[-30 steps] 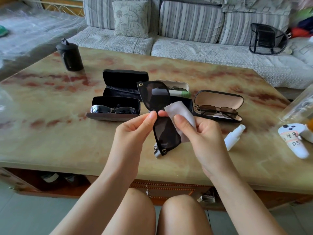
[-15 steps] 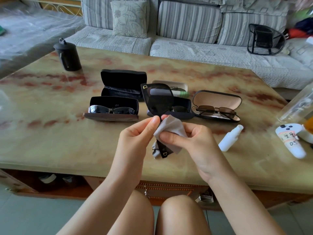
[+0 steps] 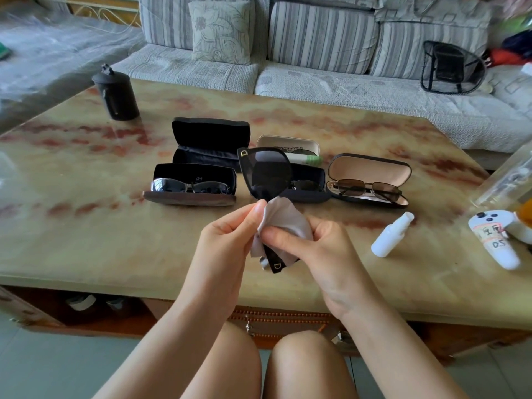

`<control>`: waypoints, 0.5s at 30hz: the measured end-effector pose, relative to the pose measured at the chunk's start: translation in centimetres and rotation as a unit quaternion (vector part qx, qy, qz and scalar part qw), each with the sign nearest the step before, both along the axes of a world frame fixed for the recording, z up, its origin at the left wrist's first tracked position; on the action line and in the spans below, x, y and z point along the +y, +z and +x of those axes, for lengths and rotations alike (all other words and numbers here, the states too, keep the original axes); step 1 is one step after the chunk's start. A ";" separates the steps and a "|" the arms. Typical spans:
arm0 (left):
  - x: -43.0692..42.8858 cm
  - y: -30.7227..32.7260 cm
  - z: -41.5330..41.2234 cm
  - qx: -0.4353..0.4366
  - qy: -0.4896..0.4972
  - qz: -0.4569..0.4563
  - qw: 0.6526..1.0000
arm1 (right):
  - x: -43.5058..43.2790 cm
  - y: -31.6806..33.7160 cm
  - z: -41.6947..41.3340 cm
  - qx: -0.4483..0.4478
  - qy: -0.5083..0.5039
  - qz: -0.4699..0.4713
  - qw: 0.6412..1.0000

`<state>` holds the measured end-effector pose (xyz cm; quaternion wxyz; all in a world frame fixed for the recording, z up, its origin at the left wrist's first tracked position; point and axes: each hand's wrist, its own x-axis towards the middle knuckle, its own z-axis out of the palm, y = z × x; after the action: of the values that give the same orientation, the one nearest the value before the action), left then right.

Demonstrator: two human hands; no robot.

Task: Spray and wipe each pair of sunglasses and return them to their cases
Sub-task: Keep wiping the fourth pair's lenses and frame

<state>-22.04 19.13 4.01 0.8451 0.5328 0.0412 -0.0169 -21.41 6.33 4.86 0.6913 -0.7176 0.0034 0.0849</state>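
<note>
I hold black sunglasses [image 3: 266, 172] upright over the table's near middle. My left hand [image 3: 227, 237] pinches their bridge. My right hand [image 3: 313, 243] presses a grey cloth [image 3: 283, 218] around the lower lens, which is hidden; only its corner with a gold letter shows. Behind stands an open empty black case [image 3: 208, 139]. An open case [image 3: 191, 180] at the left holds silver-framed sunglasses. An open tan-lined case [image 3: 370, 171] at the right holds brown sunglasses. A dark case [image 3: 309, 187] with another pair sits half hidden behind the held pair. A white spray bottle [image 3: 391, 234] lies right of my hands.
The marble table [image 3: 86, 240] also bears a black cylinder [image 3: 116, 93] at the far left, a white case [image 3: 288, 144] with a green item behind the held glasses, and a white controller [image 3: 495, 240] near the right edge. A striped sofa [image 3: 316, 38] stands beyond.
My right hand has slid the cloth down and folded it over the lower lens, covering it. The glasses stay upright in my left hand.
</note>
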 end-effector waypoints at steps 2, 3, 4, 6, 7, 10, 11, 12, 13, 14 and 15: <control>0.1 0.2 0.0 -0.003 -0.001 -0.016 1.000 | -0.3 0.2 -0.2 -0.001 0.008 -0.004 1.000; 0.1 0.3 0.0 -0.006 -0.001 -0.023 1.000 | -0.4 0.4 -0.3 -0.001 0.010 -0.009 1.000; 0.1 0.4 0.0 -0.007 0.000 -0.028 1.000 | -0.4 0.5 -0.3 -0.004 0.013 -0.016 1.000; 0.2 0.3 0.1 -0.005 0.002 -0.028 1.000 | -0.7 0.4 -0.3 -0.019 0.024 -0.039 0.999; 0.3 0.2 0.1 -0.003 0.002 -0.023 1.000 | -0.9 0.4 -0.3 -0.022 0.031 -0.047 0.998; 0.4 0.1 0.2 -0.004 0.003 -0.005 1.000 | -1.7 0.6 -0.3 -0.015 0.064 -0.047 0.997; 0.4 0.2 0.2 -0.007 0.005 -0.004 1.000 | -2.0 0.7 -0.3 -0.012 0.076 -0.041 0.996; 0.4 0.2 0.2 -0.012 0.006 -0.005 1.000 | -2.3 0.8 -0.3 -0.009 0.082 -0.032 0.996; 0.4 0.3 0.2 -0.016 0.006 -0.005 1.000 | -2.6 0.8 -0.3 -0.008 0.078 -0.028 0.997; 0.3 0.4 0.2 -0.019 0.006 -0.002 1.000 | -2.8 0.7 -0.2 -0.009 0.067 -0.028 0.997; 0.3 0.5 0.2 -0.021 0.005 0.003 1.000 | -2.9 0.7 -0.2 -0.009 0.052 -0.029 0.998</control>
<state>-21.86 19.39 4.47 0.8441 0.5356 0.0261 -0.0018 -21.59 3.47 5.58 0.6644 -0.7376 -0.0382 0.1141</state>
